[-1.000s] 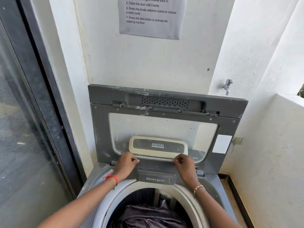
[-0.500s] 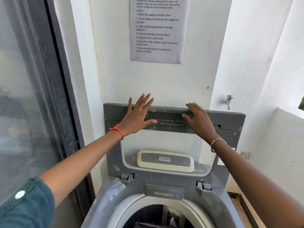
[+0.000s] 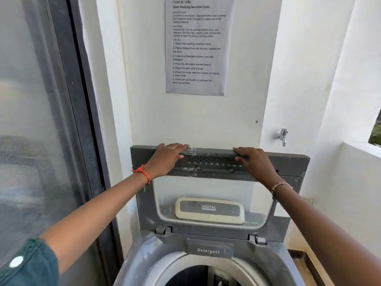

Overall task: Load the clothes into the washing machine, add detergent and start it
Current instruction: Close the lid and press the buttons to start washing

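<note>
The washing machine (image 3: 142,256) stands in a corner against the white wall, just beside a glass door (image 3: 31,120) on the left, with a tap (image 3: 282,136) on the wall to the right. Its lid (image 3: 288,164) is raised fully upright, its back close to the wall. The left hand (image 3: 167,157) grasps the lid's top edge, fingers hooked over the rim and thumb on the front face; the right hand (image 3: 253,162) holds the same edge further along, fingers likewise draped over it. The 2 hands sit apart on either side of the vent slots, which in my judgement spreads the pull evenly across the 2 hinges (image 3: 162,230) for swinging the lid down. The lid is dark grey, dusty and scuffed, with a clear window and a cream-framed panel (image 3: 209,210) marked DIGITAL. The drawer (image 3: 208,250) marked Detergent appears pushed in. The drum (image 3: 191,275) below is open and dark; clothes cannot be made out there. A printed instruction sheet (image 3: 198,46) hangs above.
</note>
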Demonstrator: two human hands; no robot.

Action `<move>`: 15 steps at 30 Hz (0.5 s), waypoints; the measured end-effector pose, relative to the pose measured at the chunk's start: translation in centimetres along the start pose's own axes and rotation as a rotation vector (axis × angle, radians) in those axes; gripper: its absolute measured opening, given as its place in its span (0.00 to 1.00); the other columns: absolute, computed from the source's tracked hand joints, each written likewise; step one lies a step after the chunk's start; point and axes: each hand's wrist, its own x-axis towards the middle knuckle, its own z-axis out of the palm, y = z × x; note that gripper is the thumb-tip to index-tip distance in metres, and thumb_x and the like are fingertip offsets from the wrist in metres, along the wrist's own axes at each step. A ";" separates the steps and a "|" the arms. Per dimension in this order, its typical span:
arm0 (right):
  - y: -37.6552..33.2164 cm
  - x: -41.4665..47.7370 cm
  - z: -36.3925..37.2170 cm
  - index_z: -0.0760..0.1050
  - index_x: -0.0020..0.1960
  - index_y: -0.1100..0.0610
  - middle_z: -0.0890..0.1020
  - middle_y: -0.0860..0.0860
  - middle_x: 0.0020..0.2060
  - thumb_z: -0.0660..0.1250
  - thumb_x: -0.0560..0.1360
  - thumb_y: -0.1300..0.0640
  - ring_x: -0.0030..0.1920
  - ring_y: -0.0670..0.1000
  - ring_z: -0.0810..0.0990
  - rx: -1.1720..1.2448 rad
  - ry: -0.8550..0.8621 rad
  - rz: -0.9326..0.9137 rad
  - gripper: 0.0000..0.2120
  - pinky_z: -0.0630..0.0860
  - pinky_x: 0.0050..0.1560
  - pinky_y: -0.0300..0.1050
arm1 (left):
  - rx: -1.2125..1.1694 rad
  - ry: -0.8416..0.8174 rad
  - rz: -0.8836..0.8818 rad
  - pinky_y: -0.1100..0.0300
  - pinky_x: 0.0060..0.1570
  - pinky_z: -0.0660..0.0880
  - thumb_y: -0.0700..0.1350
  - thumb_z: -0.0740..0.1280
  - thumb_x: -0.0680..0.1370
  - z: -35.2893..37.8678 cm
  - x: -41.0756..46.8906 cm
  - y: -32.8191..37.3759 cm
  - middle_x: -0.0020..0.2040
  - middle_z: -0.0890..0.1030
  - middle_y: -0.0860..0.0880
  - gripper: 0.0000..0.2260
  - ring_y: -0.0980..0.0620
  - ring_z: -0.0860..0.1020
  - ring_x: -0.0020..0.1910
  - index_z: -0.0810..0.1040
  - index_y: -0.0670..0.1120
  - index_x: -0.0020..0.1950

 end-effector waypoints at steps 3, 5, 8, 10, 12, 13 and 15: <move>-0.7 -0.8 -1.1 0.78 0.58 0.60 0.81 0.58 0.56 0.68 0.72 0.62 0.58 0.57 0.78 0.009 -0.021 0.058 0.14 0.70 0.56 0.44 | -0.016 0.025 0.038 0.51 0.64 0.64 0.41 0.57 0.81 -0.9 -1.5 0.6 0.68 0.72 0.49 0.19 0.47 0.71 0.66 0.64 0.47 0.73; -1.2 -1.4 -1.9 0.79 0.57 0.59 0.83 0.58 0.52 0.70 0.71 0.61 0.54 0.57 0.80 0.016 -0.033 0.097 0.14 0.70 0.49 0.41 | -0.042 0.020 0.059 0.51 0.61 0.68 0.40 0.58 0.81 -1.7 -2.5 0.9 0.66 0.75 0.48 0.19 0.46 0.73 0.62 0.66 0.46 0.72; -1.9 -3.2 -3.1 0.81 0.52 0.60 0.84 0.53 0.39 0.74 0.67 0.63 0.38 0.47 0.77 0.100 -0.060 0.107 0.14 0.68 0.40 0.38 | -0.113 -0.016 0.038 0.53 0.58 0.70 0.40 0.60 0.80 -2.7 -4.4 1.7 0.62 0.77 0.48 0.18 0.45 0.75 0.59 0.69 0.46 0.70; -2.6 -4.9 -3.7 0.81 0.48 0.60 0.77 0.48 0.32 0.74 0.65 0.63 0.36 0.46 0.73 0.151 -0.094 0.095 0.12 0.68 0.37 0.38 | -0.149 -0.044 0.003 0.57 0.58 0.68 0.41 0.61 0.80 -3.4 -6.1 2.6 0.62 0.77 0.48 0.17 0.45 0.75 0.60 0.70 0.47 0.69; -3.1 -6.7 -4.2 0.78 0.47 0.58 0.77 0.50 0.35 0.74 0.65 0.62 0.41 0.52 0.76 0.162 -0.167 0.080 0.11 0.72 0.43 0.43 | -0.175 -0.077 -0.026 0.63 0.52 0.64 0.41 0.63 0.79 -4.0 -8.2 3.7 0.63 0.77 0.48 0.18 0.46 0.74 0.60 0.70 0.46 0.69; -3.2 -7.7 -4.5 0.77 0.48 0.56 0.79 0.51 0.39 0.74 0.65 0.60 0.45 0.54 0.78 0.160 -0.220 0.073 0.12 0.75 0.48 0.46 | -0.191 -0.091 -0.026 0.65 0.50 0.63 0.41 0.64 0.79 -4.3 -9.5 4.3 0.62 0.77 0.48 0.18 0.46 0.74 0.60 0.71 0.46 0.69; -3.1 -10.0 -5.0 0.74 0.53 0.49 0.81 0.52 0.50 0.74 0.66 0.52 0.53 0.53 0.79 0.132 -0.352 0.068 0.18 0.74 0.57 0.53 | -0.216 -0.153 -0.015 0.62 0.51 0.66 0.41 0.64 0.78 -4.6 -12.4 5.2 0.61 0.77 0.49 0.19 0.47 0.75 0.59 0.70 0.48 0.69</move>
